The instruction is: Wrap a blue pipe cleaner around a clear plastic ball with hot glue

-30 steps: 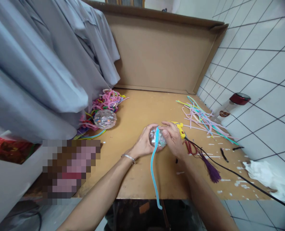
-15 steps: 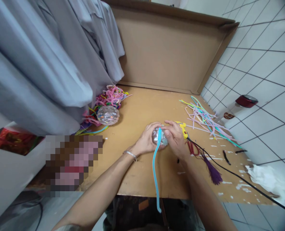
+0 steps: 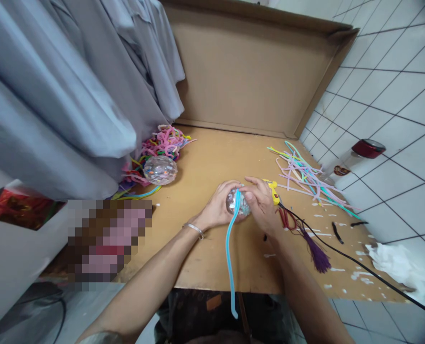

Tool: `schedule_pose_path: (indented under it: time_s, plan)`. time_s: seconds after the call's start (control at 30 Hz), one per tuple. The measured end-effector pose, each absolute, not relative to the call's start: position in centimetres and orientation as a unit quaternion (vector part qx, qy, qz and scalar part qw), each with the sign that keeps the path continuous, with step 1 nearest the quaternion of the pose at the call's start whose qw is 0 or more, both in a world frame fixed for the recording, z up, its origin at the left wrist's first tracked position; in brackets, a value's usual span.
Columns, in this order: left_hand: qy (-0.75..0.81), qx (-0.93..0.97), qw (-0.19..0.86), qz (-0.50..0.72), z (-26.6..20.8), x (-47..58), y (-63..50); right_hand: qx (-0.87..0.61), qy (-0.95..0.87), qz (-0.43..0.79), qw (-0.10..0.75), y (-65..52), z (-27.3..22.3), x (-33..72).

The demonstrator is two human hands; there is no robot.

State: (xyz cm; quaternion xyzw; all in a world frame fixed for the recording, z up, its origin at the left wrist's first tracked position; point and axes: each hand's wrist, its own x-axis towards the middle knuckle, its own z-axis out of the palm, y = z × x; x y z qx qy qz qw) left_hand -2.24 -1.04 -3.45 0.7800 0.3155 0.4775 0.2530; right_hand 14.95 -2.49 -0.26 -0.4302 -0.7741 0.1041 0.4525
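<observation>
On my feed the counter (image 3: 205, 167) carries a second clear ball (image 3: 160, 170) against a heap of coloured pipe cleaners (image 3: 162, 143). At the right I see loose pastel stems (image 3: 301, 177), a yellow glue gun (image 3: 272, 190), a purple tassel (image 3: 318, 255) and a red-lidded jar (image 3: 354, 155).

At the centre of the wooden table (image 3: 212, 157), the left hand (image 3: 217, 208) cupped a clear ball (image 3: 235, 204) from its nine o'clock side while the right hand (image 3: 262, 205) pinched a blue pipe cleaner (image 3: 228, 248) against its top. The pipe cleaner hung toward six o'clock, past the table edge. A yellow glue gun (image 3: 272, 189) lay just beside the right hand at two o'clock, loose pipe cleaners (image 3: 301, 177) beyond it. A second clear ball (image 3: 160, 170) sat at ten o'clock against a tangled pile (image 3: 165, 141).
</observation>
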Motion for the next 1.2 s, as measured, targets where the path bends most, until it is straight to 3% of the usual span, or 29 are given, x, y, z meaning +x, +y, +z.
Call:
schedule_pose_path:
  time_s: [0.7,1.2]
  plan:
    - [0.316,0.777,0.257,0.481,-3.4,-2.2,-1.1,-0.433,-0.771,0.088,0.460,-2.7,0.1,14.9]
    - [0.284,0.802,0.251,0.462,-3.9,-2.5,-1.1,-0.454,-0.722,0.161,0.496,-1.8,-0.8,15.2]
